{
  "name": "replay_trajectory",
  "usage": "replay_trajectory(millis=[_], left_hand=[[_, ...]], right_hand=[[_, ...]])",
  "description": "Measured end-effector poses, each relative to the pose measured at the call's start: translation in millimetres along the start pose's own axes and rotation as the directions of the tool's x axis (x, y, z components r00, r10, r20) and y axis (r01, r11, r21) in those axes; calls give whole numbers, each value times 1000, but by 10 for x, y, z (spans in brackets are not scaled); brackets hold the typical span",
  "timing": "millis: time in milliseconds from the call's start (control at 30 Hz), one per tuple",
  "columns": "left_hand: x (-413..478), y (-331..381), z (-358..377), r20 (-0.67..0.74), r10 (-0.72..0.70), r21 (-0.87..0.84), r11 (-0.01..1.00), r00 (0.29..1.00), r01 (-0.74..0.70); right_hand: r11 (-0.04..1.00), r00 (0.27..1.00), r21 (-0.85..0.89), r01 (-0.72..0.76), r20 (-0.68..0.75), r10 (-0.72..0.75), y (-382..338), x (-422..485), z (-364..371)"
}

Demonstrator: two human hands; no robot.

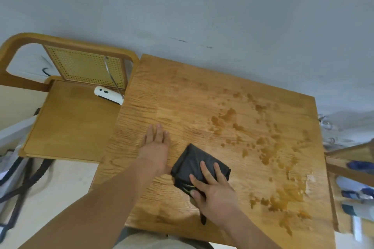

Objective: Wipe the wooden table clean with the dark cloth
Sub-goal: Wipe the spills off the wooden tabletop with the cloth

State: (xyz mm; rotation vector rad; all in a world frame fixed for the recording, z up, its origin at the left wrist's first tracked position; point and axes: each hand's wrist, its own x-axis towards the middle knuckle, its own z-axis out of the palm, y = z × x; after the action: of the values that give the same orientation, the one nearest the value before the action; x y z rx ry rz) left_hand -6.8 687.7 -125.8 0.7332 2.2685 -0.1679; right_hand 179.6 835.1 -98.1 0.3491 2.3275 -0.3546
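Observation:
The wooden table (182,91) fills the middle of the view, its right half spotted with brown wet stains (228,116). A folded dark cloth (190,162) lies flat on the near middle of the tabletop. My right hand (212,190) presses down on the cloth with fingers spread over its near right part. Just left of the cloth, my left hand (157,145) rests flat on the bare wood, fingers together and pointing away, holding nothing.
A lower wooden side surface (70,123) stands to the left with a white device (108,95) on it and a cane-backed frame (85,64) behind. A wooden rack (344,170) with blue and white items sits at the right edge. A grey wall runs behind.

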Motion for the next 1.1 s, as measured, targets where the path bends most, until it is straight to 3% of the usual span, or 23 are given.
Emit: replay_trajectory(millis=[300, 700, 767, 933, 1033, 1100], left_hand=[[26, -30, 62, 9, -12, 29, 1000, 1000, 12], [-6, 42, -52, 76, -15, 56, 998, 997, 11], [6, 32, -57, 68, -12, 50, 999, 998, 9], [30, 52, -65, 89, -19, 100, 995, 996, 10], [20, 72, -68, 97, -28, 106, 994, 995, 18], [9, 70, -69, 92, -26, 99, 995, 995, 17]], right_hand=[[989, 989, 75, -127, -65, 132, -34, 1223, -954], [998, 992, -61, -31, -125, 23, -162, 195, 32], [998, 998, -49, -38, -55, 35, -78, 315, -108], [985, 975, 56, -161, -143, 167, 186, 1017, -843], [958, 962, 174, -230, -108, 251, 225, 1331, -1154], [959, 961, 151, -239, -107, 256, 179, 1320, -1102]])
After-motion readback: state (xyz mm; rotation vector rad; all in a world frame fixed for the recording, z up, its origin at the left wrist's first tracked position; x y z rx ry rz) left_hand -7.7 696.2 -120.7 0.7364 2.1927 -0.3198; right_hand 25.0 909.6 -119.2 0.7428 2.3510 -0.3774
